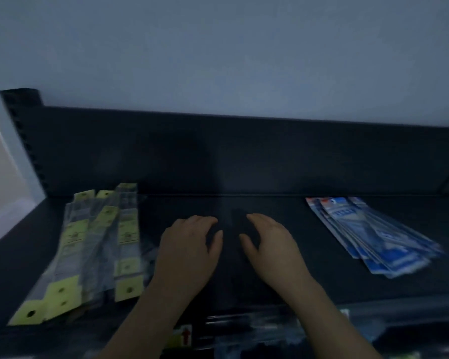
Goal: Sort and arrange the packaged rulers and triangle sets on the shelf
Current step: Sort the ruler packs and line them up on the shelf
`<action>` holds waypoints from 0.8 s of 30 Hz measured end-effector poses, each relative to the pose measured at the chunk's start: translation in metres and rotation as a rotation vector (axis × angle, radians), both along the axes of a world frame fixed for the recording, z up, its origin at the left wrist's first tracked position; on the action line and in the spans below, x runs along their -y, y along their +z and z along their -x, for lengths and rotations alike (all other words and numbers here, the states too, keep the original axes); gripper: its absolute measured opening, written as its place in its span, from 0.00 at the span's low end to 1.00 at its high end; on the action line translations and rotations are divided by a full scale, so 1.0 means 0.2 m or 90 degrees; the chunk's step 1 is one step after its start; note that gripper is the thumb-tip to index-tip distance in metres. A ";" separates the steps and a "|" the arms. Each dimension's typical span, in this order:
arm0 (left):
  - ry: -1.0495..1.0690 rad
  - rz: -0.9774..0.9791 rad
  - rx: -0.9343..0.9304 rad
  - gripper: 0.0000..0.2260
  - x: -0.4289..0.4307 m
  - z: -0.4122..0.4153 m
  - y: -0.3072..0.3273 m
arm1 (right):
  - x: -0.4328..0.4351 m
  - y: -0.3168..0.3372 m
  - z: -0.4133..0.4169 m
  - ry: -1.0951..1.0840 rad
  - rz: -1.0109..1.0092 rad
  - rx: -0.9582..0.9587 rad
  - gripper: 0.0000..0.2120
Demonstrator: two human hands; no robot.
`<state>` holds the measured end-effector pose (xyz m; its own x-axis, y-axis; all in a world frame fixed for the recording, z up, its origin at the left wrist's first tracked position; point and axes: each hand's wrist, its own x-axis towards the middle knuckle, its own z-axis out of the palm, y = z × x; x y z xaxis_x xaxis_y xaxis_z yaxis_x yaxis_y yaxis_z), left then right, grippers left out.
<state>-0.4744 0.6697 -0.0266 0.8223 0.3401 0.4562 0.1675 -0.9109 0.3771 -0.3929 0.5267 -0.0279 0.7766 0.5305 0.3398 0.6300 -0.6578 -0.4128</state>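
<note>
Head view, dim and blurred: the left hand and right hand sit side by side, slightly apart, over the middle of the dark shelf, fingers relaxed, gripping nothing visible. Yellow-tagged ruler packs lie fanned at the shelf's left end, and blue packs lie stacked at its right, well apart from them

Motion blur softens the whole view. Print on the yellow-tagged packs and the blue packs is unreadable. Goods on the lower tier are indistinct, possibly more packaged sets. The left forearm and right forearm run off the bottom edge; the shelf is cut at right.
</note>
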 end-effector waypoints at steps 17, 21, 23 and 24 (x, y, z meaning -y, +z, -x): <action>-0.169 0.045 0.023 0.17 1.39 -0.58 0.02 | 1.47 0.04 -0.40 -0.169 0.019 0.003 0.21; -0.221 0.049 0.002 0.17 1.67 -0.74 0.01 | 1.77 0.04 -0.50 -0.203 0.017 0.007 0.19; -0.235 0.029 -0.015 0.17 1.78 -0.82 0.01 | 1.90 0.03 -0.55 -0.223 0.024 0.000 0.21; -0.244 0.025 -0.016 0.18 1.83 -0.87 0.01 | 1.96 0.03 -0.59 -0.234 0.027 -0.006 0.22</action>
